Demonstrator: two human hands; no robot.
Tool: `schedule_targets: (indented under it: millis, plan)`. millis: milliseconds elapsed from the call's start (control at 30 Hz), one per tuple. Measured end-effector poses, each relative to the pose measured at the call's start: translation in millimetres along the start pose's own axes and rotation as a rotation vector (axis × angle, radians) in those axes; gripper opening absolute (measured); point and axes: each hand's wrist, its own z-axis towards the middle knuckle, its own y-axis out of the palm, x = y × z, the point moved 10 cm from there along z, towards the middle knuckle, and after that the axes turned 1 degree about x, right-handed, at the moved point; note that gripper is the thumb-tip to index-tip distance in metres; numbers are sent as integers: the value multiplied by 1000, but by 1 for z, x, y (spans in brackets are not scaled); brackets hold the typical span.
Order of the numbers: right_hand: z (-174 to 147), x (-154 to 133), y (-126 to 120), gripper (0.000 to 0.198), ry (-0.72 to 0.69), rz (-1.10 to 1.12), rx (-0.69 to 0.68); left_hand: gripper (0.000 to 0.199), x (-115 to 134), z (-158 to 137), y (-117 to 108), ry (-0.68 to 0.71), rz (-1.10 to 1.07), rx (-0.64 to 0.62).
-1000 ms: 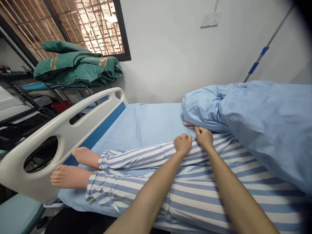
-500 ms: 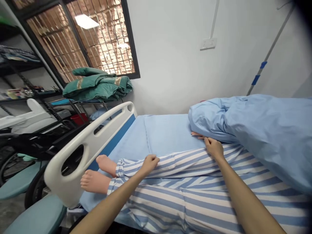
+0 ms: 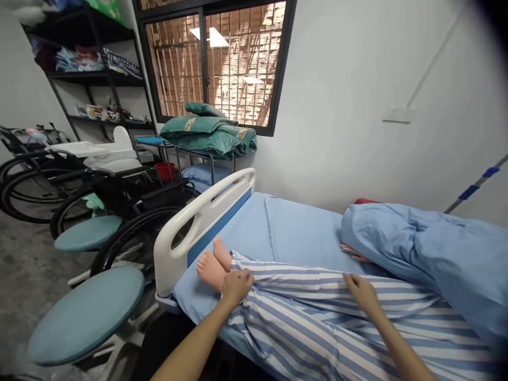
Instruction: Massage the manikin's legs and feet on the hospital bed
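Note:
Blue-and-white striped trousers (image 3: 289,315) cover the two legs of a figure lying on the bed; its bare feet (image 3: 211,271) look like a manikin's. My left hand (image 3: 237,286) is closed on the trouser cuff at the near ankle and partly hides it. Farther up, my right hand (image 3: 361,291) has its fingers curled in on the trousers at the far leg; it is slightly blurred. Beyond it, the figure's hand (image 3: 356,253) shows from under a bunched blue quilt (image 3: 428,248), which covers the upper body.
The bed's white footboard (image 3: 169,254) rises beyond the feet. Round blue-green seats (image 3: 91,312) and wheelchairs (image 3: 130,196) stand to the left. Folded green bedding (image 3: 210,135) lies on a rack below the window. A pole with blue clamps (image 3: 472,190) leans at the right.
My left hand has moved from above the shins to the near ankle cuff. My right hand now sits lower on the leg, away from the figure's hand. The view has turned left.

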Motion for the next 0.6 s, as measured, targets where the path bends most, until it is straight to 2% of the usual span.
schedule_targets:
  millis: [133, 300, 400, 500, 600]
  plan:
    - [-28, -105, 24, 39, -189, 110, -67, 34, -2, 2, 6, 43, 63, -26]
    - [-28, -238, 6, 38, -272, 370, -28, 34, -4, 2, 9, 57, 44, -61]
    - [-31, -299, 10, 37, -303, 551, -31, 35, -4, 1, 9, 59, 31, -96]
    - [-41, -323, 43, 37, -275, 668, -26, 35, -5, 1, 10, 54, 7, -138]
    - [-51, -305, 89, 37, -127, 691, 33, 35, -6, 0, 13, 70, -12, -192]
